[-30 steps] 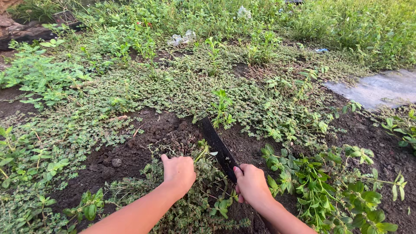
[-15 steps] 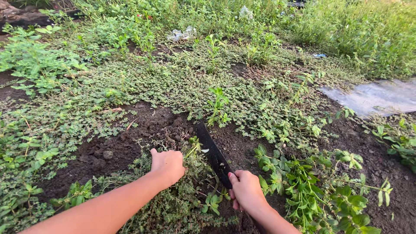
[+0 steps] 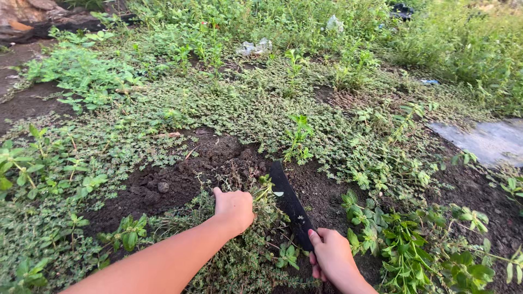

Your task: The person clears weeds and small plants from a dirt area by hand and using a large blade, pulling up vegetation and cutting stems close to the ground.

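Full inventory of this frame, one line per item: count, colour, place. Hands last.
blade: 1, black, flat and long, tip on the soil at centre, angled up-left from the right hand
uprooted weed clump: 1, green-brown, under the left hand
bare soil patch: 1, dark brown, centre-left
low ground cover: a wide mat, pale green, across the middle
leafy plants: several, bright green, lower right
grey sheet: 1, right edge
crumpled plastic litter: a few pieces, whitish, upper centre
left hand: 1, closed on the weed clump
right hand: 1, gripping the blade's lower end
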